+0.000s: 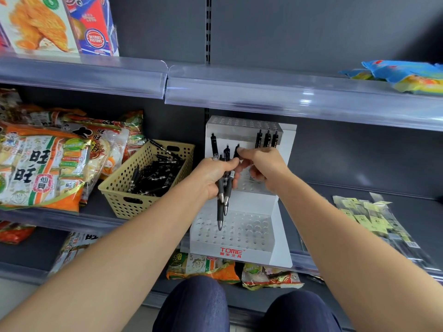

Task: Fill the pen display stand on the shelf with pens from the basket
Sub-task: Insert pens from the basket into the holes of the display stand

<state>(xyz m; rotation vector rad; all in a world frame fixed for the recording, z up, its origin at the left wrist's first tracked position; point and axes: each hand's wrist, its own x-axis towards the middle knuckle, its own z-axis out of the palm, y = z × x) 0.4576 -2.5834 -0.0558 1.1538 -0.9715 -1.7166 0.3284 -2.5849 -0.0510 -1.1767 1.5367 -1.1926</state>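
Observation:
A white tiered pen display stand [242,245] marked TOME sits on the middle shelf. Three black pens [266,139] stand in its top tier at the right. My left hand [213,176] grips a bundle of black pens [221,202], tips down, in front of the stand. My right hand [261,166] pinches the top end of one pen [236,149] of that bundle, right beside my left thumb. A beige perforated basket [119,185] with several black pens [155,176] stands left of the stand.
Snack bags [43,164] crowd the shelf left of the basket. Clear packets with yellow labels [374,216] lie right of the stand. A shelf edge [287,97] overhangs the stand's top. More snack bags [203,267] lie on the shelf below. My knees [199,307] are at the bottom.

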